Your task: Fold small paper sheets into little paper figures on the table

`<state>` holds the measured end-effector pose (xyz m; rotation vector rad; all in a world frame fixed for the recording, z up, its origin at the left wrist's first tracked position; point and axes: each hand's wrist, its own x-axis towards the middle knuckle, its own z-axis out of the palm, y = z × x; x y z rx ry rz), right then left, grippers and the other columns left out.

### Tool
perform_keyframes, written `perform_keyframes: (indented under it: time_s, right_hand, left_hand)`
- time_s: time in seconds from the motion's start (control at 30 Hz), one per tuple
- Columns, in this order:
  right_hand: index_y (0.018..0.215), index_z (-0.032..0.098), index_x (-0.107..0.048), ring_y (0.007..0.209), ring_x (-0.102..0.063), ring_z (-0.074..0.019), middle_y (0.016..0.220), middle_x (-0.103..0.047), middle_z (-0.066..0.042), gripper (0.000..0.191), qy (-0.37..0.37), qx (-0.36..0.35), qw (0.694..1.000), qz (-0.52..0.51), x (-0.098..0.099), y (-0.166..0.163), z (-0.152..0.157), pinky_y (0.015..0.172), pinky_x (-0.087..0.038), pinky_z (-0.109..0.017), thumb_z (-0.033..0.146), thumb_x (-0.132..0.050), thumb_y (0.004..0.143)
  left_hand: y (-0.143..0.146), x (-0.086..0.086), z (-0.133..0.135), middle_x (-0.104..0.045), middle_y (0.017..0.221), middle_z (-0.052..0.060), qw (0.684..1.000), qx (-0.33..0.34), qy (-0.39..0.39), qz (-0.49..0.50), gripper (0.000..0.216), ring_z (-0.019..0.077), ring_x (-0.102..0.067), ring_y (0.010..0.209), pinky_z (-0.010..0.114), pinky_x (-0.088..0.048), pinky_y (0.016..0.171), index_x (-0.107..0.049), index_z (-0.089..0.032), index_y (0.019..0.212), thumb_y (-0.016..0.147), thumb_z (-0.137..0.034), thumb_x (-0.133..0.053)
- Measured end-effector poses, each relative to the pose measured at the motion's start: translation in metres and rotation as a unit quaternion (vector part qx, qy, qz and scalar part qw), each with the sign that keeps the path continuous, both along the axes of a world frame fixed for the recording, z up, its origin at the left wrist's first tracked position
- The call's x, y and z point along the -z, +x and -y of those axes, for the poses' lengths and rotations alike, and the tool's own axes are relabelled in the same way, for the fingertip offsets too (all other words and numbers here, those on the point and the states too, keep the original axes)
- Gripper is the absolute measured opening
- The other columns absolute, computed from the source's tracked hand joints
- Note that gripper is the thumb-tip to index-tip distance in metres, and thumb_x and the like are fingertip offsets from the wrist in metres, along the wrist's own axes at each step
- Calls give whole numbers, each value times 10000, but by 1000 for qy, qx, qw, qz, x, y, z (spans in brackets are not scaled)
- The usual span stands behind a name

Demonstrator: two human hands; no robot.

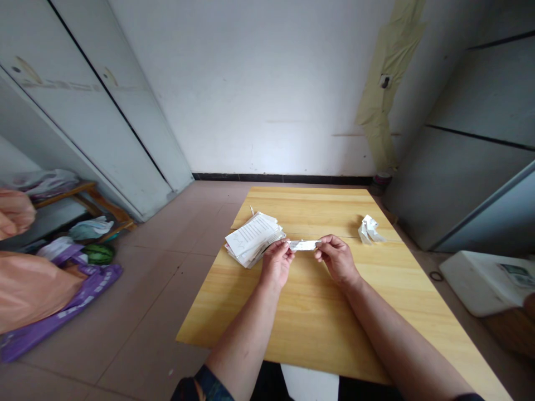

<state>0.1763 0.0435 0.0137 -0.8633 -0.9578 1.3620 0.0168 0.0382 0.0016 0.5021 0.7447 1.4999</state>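
Pinching a paper strip [304, 245], left hand [276, 263], right hand [336, 259]

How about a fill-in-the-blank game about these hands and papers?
The narrow strip between the left hand and right hand is made of ____.
The stack of papers lies nearest the ____ hand.
The crumpled paper lies nearest the ____ hand.

Missing words: paper; left; right.
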Motion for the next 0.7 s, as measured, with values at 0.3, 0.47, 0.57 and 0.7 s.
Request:
perform_keyframes:
  time_s: [0.3, 0.47, 0.57, 0.7]
  right_hand:
    - [713, 181, -583, 423, -534, -103, 511, -634, 10, 230, 9, 9, 999, 37, 1, 4, 0, 447, -429, -227, 332, -750, 669]
    - [720, 176, -597, 442, -545, -99, 520, -642, 10, 203, 39, -9, 998, 54, 5, 5, 0, 470, -437, -219, 325, -734, 705]
    - [724, 180, -602, 452, -549, -102, 522, -642, 12, 184, 52, -29, 996, 59, 5, 5, 1, 478, -440, -223, 320, -721, 721]
    - [731, 181, -606, 459, -553, -107, 533, -649, 10, 176, 64, -49, 994, 72, 1, 5, 3, 488, -447, -233, 316, -718, 721]
  left_hand:
    - [-2, -4, 2, -653, 751, 10, 997, 15, 46, -62, 345, 101, -587, 656, 236, -427, 640, -656, -153, 891, 605, -287, -795]
    - [0, -3, 4, -672, 855, 47, 984, 96, 77, -132, 443, 118, -570, 719, 235, -396, 643, -655, -142, 985, 596, -282, -814]
    - [1, 0, 5, -653, 765, 27, 979, 118, 77, -147, 341, 96, -527, 642, 233, -372, 602, -672, -131, 888, 612, -279, -805]
    - [-1, -2, 5, -638, 707, 18, 980, 134, 64, -132, 257, 82, -516, 592, 226, -360, 572, -674, -123, 795, 625, -270, -799]
